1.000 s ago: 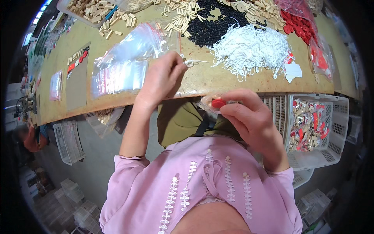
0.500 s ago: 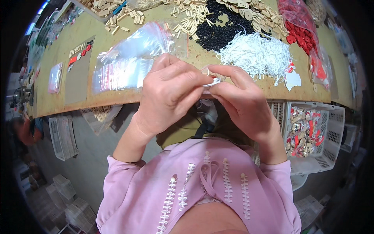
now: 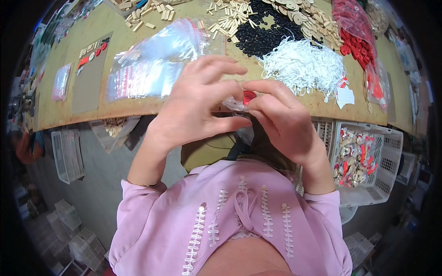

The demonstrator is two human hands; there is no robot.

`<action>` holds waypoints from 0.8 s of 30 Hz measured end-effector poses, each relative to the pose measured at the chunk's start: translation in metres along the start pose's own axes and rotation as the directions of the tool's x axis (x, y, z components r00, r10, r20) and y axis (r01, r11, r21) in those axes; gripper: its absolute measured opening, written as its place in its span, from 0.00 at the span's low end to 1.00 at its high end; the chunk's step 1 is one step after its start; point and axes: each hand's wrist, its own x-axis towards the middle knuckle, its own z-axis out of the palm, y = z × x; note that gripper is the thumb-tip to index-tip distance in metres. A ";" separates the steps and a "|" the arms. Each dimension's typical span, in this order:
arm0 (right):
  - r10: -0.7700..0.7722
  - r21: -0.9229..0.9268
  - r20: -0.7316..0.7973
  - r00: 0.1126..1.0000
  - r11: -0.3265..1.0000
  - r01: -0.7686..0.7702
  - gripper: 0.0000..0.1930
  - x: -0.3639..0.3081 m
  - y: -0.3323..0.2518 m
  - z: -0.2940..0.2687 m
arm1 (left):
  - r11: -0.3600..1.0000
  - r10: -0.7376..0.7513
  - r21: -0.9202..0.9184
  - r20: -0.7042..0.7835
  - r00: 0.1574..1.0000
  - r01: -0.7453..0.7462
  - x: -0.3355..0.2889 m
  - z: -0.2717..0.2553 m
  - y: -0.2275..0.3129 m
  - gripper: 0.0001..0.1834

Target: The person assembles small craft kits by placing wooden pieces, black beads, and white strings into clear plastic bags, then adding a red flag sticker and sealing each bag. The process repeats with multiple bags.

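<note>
Just in front of the table's near edge, my right hand (image 3: 287,117) pinches a small clear plastic bag (image 3: 234,105) between thumb and fingers. A red round piece (image 3: 249,97) shows at the bag, right by the fingertips. Whatever else the bag holds is hidden by my fingers. My left hand (image 3: 191,103) is open beside it, thumb and fingers spread apart around the bag's left side. A stack of clear zip bags (image 3: 147,83) lies beyond my left hand, and a heap of white cord loops (image 3: 304,66) beyond my right.
Farther back lie black beads (image 3: 251,43), wooden sticks (image 3: 225,20), wooden discs (image 3: 294,16) and a bag of red pieces (image 3: 354,41). A board with sample parts (image 3: 90,87) lies at left. Below right stands a white crate (image 3: 384,161) of filled bags.
My left hand has let go and spread its fingers, moving slightly left. The white loop at my fingertips no longer shows; the red piece is now in plain sight.
</note>
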 end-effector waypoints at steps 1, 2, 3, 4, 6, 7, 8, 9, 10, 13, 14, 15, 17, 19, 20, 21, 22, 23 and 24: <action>0.010 0.011 -0.004 1.000 1.000 -0.010 0.07 0.000 0.000 -0.003 | 0.990 -0.040 -0.137 -0.063 0.997 0.031 0.000 -0.003 0.001 0.20; 0.020 0.023 -0.007 1.000 1.000 -0.020 0.06 0.000 0.000 -0.005 | 0.998 0.006 -0.062 -0.062 0.998 -0.010 0.001 -0.004 0.002 0.21; 0.020 0.031 -0.010 1.000 0.999 -0.019 0.06 0.000 0.001 -0.005 | 0.999 0.052 0.014 -0.057 0.997 -0.052 0.002 -0.004 0.004 0.22; 0.011 0.025 -0.012 1.000 1.000 -0.011 0.06 0.000 0.002 -0.004 | 0.992 0.098 0.089 -0.048 0.994 -0.093 0.003 -0.004 0.005 0.23; -0.022 0.017 -0.012 1.000 1.000 0.022 0.05 0.004 0.003 -0.003 | 0.993 0.103 0.068 -0.042 0.994 -0.100 -0.004 0.012 -0.005 0.22; -0.010 0.027 -0.028 1.000 1.000 0.011 0.05 0.005 0.004 -0.003 | 0.994 0.102 -0.016 -0.083 0.991 -0.104 -0.006 0.016 -0.013 0.22; 0.009 0.037 -0.046 0.999 0.999 -0.008 0.05 0.004 0.004 -0.002 | 0.988 0.099 -0.106 -0.118 0.988 -0.111 -0.007 0.017 -0.018 0.23; 0.029 0.048 -0.064 0.998 0.999 -0.026 0.04 0.003 0.005 -0.001 | 0.948 -0.060 -0.317 -0.194 0.979 -0.005 -0.009 0.014 -0.016 0.23; 0.035 0.055 -0.081 0.996 0.998 -0.031 0.04 0.003 0.006 -0.002 | 0.829 -0.275 -0.549 -0.229 0.934 0.109 -0.011 0.018 -0.009 0.26; 0.038 0.070 -0.103 0.994 0.997 -0.031 0.04 0.006 0.009 -0.004 | 0.814 -0.338 -0.538 -0.134 0.931 0.219 -0.015 0.030 -0.013 0.22; 0.039 0.062 -0.100 0.994 0.998 -0.033 0.04 0.006 0.010 -0.003 | 0.789 -0.358 -0.565 -0.104 0.928 0.241 -0.017 0.036 -0.014 0.20; 0.040 0.054 -0.097 0.994 0.998 -0.035 0.04 0.006 0.011 -0.004 | 0.763 -0.376 -0.590 -0.073 0.924 0.264 -0.017 0.040 -0.015 0.18; 0.127 0.077 -0.099 0.987 0.990 -0.120 0.05 0.007 0.013 -0.004 | 0.732 -0.401 -0.639 -0.126 0.907 0.235 -0.016 0.047 -0.012 0.12; 0.262 0.238 -0.124 0.957 0.944 -0.228 0.05 0.006 0.014 0.000 | 0.657 -0.447 -0.726 -0.157 0.880 0.204 -0.016 0.054 -0.008 0.09; 0.352 0.384 -0.137 0.926 0.880 -0.278 0.05 0.004 0.017 0.004 | 0.594 -0.479 -0.783 -0.161 0.863 0.183 -0.015 0.057 -0.006 0.07; 0.440 0.522 -0.135 0.888 0.793 -0.313 0.05 0.003 0.019 0.005 | 0.528 -0.510 -0.834 -0.162 0.845 0.159 -0.014 0.059 -0.005 0.06; 0.494 0.608 -0.084 0.865 0.714 -0.348 0.06 0.003 0.022 0.003 | 0.507 -0.515 -0.852 -0.176 0.839 0.132 -0.012 0.060 -0.006 0.06; 0.542 0.683 -0.028 0.840 0.624 -0.379 0.07 0.001 0.024 -0.001 | 0.484 -0.521 -0.869 -0.189 0.833 0.105 -0.012 0.062 -0.006 0.05; 0.581 0.748 0.033 0.813 0.525 -0.406 0.08 0.000 0.026 -0.003 | 0.460 -0.527 -0.884 -0.202 0.826 0.077 -0.012 0.064 -0.006 0.05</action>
